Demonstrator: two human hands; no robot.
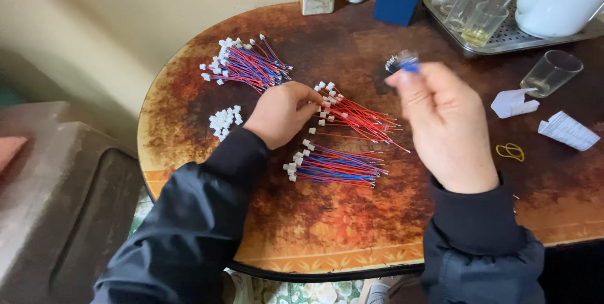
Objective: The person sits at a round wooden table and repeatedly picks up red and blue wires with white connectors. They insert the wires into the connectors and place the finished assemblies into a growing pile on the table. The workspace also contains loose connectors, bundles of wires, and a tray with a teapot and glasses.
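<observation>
Left hand (281, 114) fingers down on the red wires (355, 118), mid-frame; pinch just one. Right hand (440, 121) grip's clenched on a small wire bundle (402, 62), keep ends level.

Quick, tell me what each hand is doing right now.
Left hand: fingers curled, touching the red wires on the table.
Right hand: raised, closed on a small wire bundle.

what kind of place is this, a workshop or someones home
Most likely a home, with piecework done at a round table: a white teapot and glasses on a metal tray, tins by the wall, and bundles of red and blue wires by the hands.
</observation>
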